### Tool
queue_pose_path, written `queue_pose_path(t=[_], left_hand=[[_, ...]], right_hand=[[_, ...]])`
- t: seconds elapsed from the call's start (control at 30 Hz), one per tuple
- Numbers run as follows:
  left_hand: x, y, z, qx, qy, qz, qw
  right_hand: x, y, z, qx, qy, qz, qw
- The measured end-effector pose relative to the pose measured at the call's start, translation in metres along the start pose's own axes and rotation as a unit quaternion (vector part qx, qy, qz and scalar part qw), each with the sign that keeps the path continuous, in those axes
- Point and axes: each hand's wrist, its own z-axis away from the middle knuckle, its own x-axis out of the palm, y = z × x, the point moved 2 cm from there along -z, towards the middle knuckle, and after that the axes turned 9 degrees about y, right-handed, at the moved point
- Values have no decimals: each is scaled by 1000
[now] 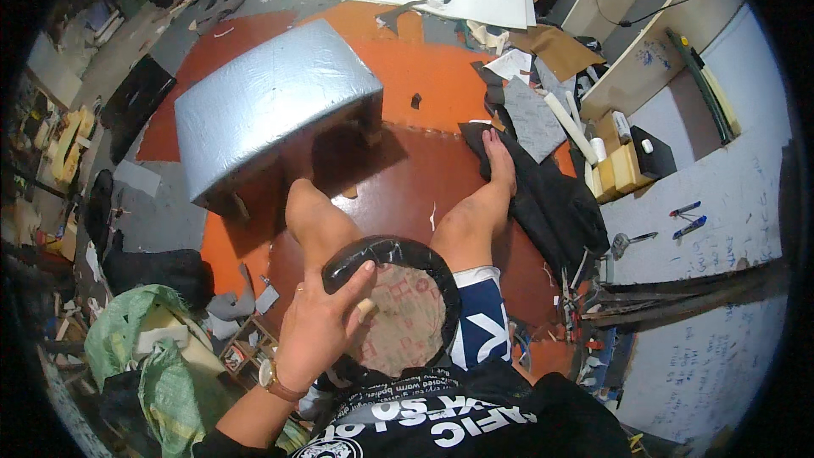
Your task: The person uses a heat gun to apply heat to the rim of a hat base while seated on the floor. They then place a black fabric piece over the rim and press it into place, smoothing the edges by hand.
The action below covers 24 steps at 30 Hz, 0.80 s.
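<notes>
A round padded piece (398, 322) rests on my lap. Its rim is wrapped in shiny black material, and its upward face is a pale brown disc with faint reddish print. My left hand (318, 322) grips this piece at its left rim, with one finger over the black edge and another digit bent against the pale face. The remaining fingers are hidden. A watch with a brown strap (269, 377) is on that wrist. My right hand is not visible.
A large silver-foil-covered block (275, 102) stands ahead on the orange and red floor (424, 76). Black fabric (547, 195) lies by my right foot. A green sack (157, 356) sits at left. Pens (688, 219) lie on the white surface at right, beside foam blocks (619, 165).
</notes>
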Motion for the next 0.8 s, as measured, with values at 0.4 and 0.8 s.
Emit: queue_pose_path(t=[0.4,0.8], left_hand=[[3,-3,7,0,29,2,1000],[14,-10,7,28,60,8,998]], right_hand=[[-83,-26,-21,-8,129,-50,990],[-313,-242,208,-233,148,-365,889]])
